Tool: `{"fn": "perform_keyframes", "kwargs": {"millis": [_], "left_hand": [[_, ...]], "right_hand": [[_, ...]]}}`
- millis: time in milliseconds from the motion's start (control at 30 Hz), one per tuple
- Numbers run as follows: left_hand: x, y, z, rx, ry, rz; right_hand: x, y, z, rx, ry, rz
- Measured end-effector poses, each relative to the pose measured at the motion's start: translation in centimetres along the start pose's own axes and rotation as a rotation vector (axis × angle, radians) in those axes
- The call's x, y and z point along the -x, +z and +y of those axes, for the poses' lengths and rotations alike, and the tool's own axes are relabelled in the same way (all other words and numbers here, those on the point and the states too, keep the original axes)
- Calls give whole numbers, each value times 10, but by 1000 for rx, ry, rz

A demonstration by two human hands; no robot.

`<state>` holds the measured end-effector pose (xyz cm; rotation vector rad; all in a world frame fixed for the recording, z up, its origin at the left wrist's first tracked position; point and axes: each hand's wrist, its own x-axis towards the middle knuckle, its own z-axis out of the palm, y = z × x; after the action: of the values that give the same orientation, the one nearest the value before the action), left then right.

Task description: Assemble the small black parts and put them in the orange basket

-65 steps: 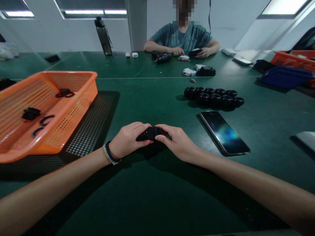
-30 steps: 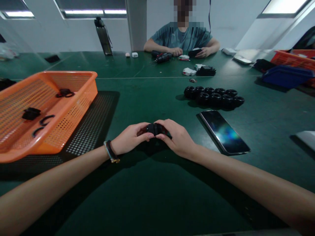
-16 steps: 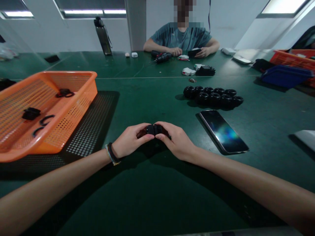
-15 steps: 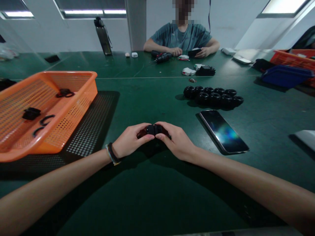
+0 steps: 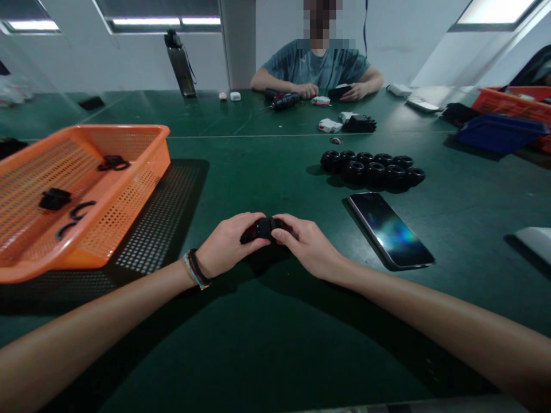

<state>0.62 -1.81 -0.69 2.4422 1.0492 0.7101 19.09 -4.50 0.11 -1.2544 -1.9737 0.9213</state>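
Note:
Between my two hands, just above the green table [image 5: 267,332], is a small black part [image 5: 264,228] whose exact kind I cannot make out. My left hand [image 5: 228,241] pinches its left side between thumb and fingers. On its right side my right hand [image 5: 307,244] grips with the thumb across the front and the fingers behind. Much of the part is covered by my fingers. To the right of my hands lies a smartphone [image 5: 390,229] with a shiny dark screen. Behind the phone several glossy black rings [image 5: 374,172] sit in two rows.
An orange perforated basket [image 5: 142,166] at the left holds a few black pieces [image 5: 55,199]. Across the table sits a person [image 5: 318,69] holding a dark object. A power drill [image 5: 284,101], a water bottle [image 5: 181,66] and a blue bin [image 5: 501,133] stand farther back.
My right thumb and fingers have shifted slightly on the black part, and its two halves look closer together. My left hand has barely moved.

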Motion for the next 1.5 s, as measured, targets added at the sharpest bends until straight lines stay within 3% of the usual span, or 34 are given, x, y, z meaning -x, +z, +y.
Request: {"fn": "perform_keyframes", "kwargs": {"millis": [167,333,500,667,867,1100,1300,1400,1500], "left_hand": [[-3,-2,2,180,-117,-40],[-4,-4,1,488,-162,-145],[-5,-4,2,487,-142,-199],[-3,-2,5,384,-156,-162],[-1,-1,9,241,-138,-104],[1,2,4,-1,-21,-24],[2,4,-1,-69,40,2],[1,3,1,4,-28,-26],[-1,1,4,158,-103,-81]], "right_hand": [[-5,-2,8,105,-103,35],[-3,-2,18,252,-365,133],[-1,0,19,337,-504,218],[0,3,19,317,-459,232],[2,5,16,219,-262,153],[1,6,9,77,-98,102],[1,5,6,36,-78,73],[0,3,7,73,-93,65],[-2,0,13,155,-197,98]]}}
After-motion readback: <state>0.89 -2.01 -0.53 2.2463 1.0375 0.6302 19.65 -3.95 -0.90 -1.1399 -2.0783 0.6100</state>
